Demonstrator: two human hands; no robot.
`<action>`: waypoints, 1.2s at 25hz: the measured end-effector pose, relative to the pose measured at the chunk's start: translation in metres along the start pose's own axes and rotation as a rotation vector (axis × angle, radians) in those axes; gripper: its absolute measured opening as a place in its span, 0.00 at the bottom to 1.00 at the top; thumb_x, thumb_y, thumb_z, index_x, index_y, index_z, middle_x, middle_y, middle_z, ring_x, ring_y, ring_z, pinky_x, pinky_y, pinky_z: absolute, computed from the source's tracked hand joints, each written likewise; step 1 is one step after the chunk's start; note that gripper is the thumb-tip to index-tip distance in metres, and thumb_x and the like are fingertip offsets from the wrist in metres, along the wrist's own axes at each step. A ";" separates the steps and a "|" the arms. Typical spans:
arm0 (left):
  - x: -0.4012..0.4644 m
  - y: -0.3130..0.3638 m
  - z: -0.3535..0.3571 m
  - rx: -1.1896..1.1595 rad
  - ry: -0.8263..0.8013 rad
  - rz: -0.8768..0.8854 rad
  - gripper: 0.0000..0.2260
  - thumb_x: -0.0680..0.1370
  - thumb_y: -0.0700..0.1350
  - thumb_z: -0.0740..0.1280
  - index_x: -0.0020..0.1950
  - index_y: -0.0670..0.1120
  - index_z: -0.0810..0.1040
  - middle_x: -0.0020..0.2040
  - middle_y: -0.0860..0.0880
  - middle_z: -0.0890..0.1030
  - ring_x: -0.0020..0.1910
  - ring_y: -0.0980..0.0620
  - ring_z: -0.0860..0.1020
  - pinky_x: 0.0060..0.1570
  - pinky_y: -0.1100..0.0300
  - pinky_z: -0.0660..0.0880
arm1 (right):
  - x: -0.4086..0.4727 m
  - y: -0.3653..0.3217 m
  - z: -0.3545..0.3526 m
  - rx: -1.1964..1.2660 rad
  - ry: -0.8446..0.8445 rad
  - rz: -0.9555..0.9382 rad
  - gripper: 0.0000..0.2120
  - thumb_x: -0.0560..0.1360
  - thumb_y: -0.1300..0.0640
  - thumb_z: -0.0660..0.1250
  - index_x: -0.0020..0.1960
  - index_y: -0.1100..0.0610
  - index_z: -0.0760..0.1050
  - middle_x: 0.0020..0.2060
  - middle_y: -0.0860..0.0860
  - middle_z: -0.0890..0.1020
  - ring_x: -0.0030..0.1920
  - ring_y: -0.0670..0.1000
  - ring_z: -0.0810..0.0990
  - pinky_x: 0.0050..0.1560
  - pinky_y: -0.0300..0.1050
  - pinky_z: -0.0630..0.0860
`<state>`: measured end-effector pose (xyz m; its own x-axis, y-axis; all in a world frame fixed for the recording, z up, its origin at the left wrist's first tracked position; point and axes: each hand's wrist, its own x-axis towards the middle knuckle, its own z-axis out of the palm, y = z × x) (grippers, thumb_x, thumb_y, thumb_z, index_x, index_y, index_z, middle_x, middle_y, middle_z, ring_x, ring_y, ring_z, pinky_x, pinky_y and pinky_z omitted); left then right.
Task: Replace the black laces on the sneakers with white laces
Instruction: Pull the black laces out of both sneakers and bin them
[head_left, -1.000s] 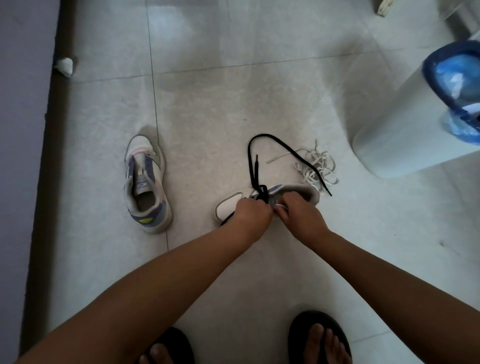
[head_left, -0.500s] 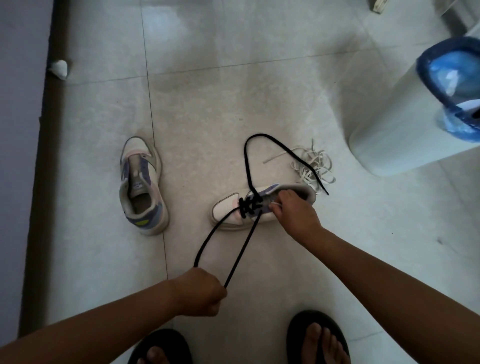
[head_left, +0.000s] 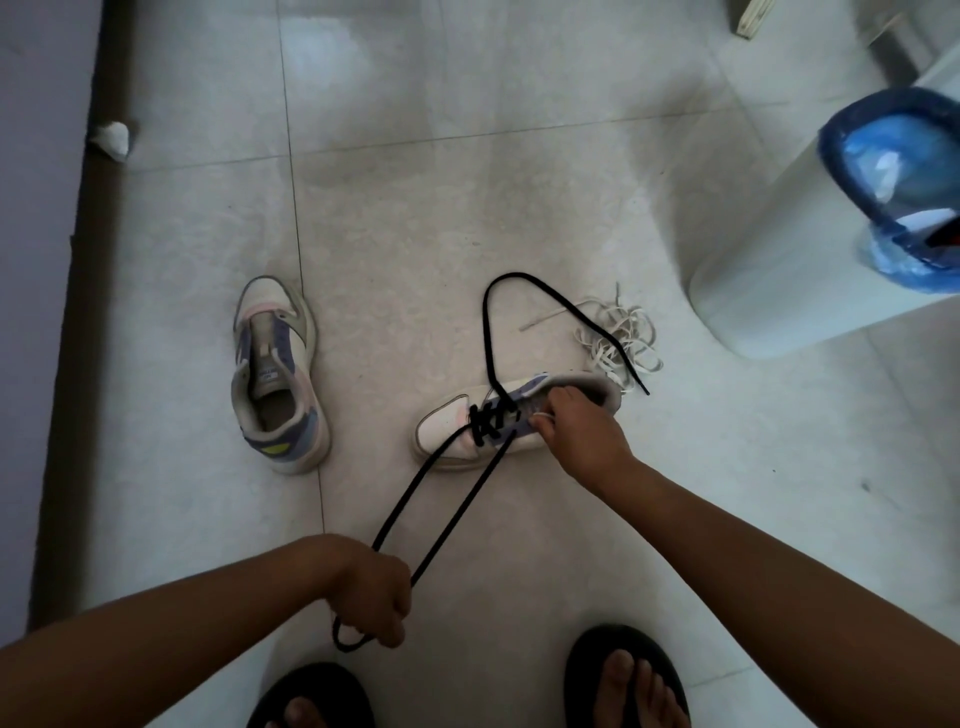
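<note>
Fingers of the left hand (head_left: 370, 597) grip the black lace (head_left: 451, 499); right hand (head_left: 582, 434) fingers clamp the sneaker (head_left: 452, 431).

Home interior, likely hallway or utility corner. Pale glossy floor tiles (head_left: 467, 182) with thin grout lines; dark skirting strip (head_left: 78, 322) along the left edge where the floor meets a plain wall (head_left: 31, 260). White waste bin (head_left: 769, 270) lined with a blue bag at the right edge. Worn sneakers (head_left: 275, 374) loose on the floor; person's feet in black flip-flops (head_left: 623, 670). No workbench or shop fittings visible.
</note>
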<state>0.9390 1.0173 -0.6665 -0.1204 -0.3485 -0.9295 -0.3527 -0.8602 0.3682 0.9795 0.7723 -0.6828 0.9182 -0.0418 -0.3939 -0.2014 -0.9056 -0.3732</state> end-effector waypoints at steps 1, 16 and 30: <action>0.002 -0.003 0.003 0.018 -0.004 -0.013 0.10 0.76 0.48 0.63 0.37 0.47 0.73 0.35 0.51 0.72 0.31 0.55 0.69 0.32 0.61 0.66 | 0.000 -0.001 0.001 -0.001 -0.004 0.004 0.12 0.79 0.53 0.60 0.55 0.61 0.70 0.55 0.57 0.76 0.52 0.58 0.77 0.42 0.44 0.66; -0.016 0.008 -0.039 0.116 1.138 -0.293 0.19 0.80 0.61 0.51 0.51 0.49 0.72 0.52 0.48 0.80 0.50 0.47 0.79 0.41 0.56 0.70 | -0.035 -0.037 -0.012 0.672 -0.111 0.168 0.06 0.76 0.56 0.65 0.44 0.57 0.78 0.35 0.52 0.83 0.32 0.50 0.81 0.29 0.44 0.78; 0.009 0.022 -0.065 0.189 0.954 -0.291 0.13 0.80 0.42 0.59 0.65 0.46 0.69 0.60 0.44 0.73 0.56 0.43 0.76 0.45 0.54 0.69 | -0.002 0.012 -0.004 -0.303 0.015 -0.241 0.10 0.69 0.53 0.67 0.45 0.60 0.77 0.47 0.58 0.79 0.52 0.60 0.75 0.48 0.50 0.69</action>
<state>0.9900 0.9713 -0.6659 0.7552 -0.3578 -0.5492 -0.4015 -0.9148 0.0439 0.9762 0.7600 -0.6832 0.9320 0.1839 -0.3123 0.1290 -0.9736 -0.1882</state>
